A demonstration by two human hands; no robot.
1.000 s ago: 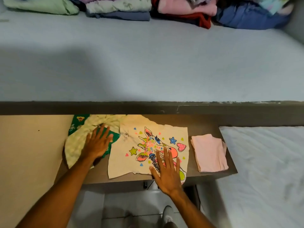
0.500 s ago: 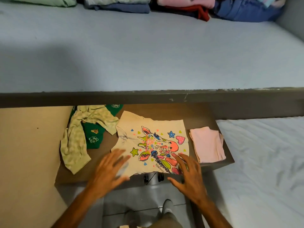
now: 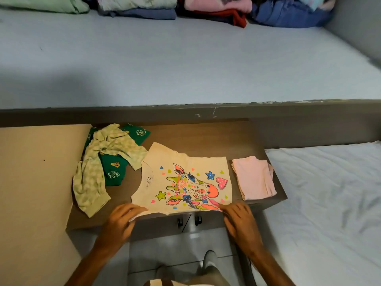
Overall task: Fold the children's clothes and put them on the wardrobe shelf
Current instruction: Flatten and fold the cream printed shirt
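- Upper shelf (image 3: 185, 65): pale blue surface, a row of folded clothes (image 3: 206, 9) along its far edge.
- White bedsheet (image 3: 329, 203): right of the work surface.
- Brown table (image 3: 195, 137): carries all loose garments.
- Cream T-shirt (image 3: 185, 182): flat at the table's centre, giraffe print with stars and hearts; neck label too small to read.
- Checked green garment (image 3: 92, 178): crumpled at left, draped over a dark green piece (image 3: 113, 170) with white lettering, illegible.
- Folded pink garment (image 3: 253, 178): just right of the T-shirt.
- Left hand (image 3: 121, 221): fingers curled, pinching the T-shirt's near edge.
- Right hand (image 3: 239, 219): fingers bent onto the near right corner.
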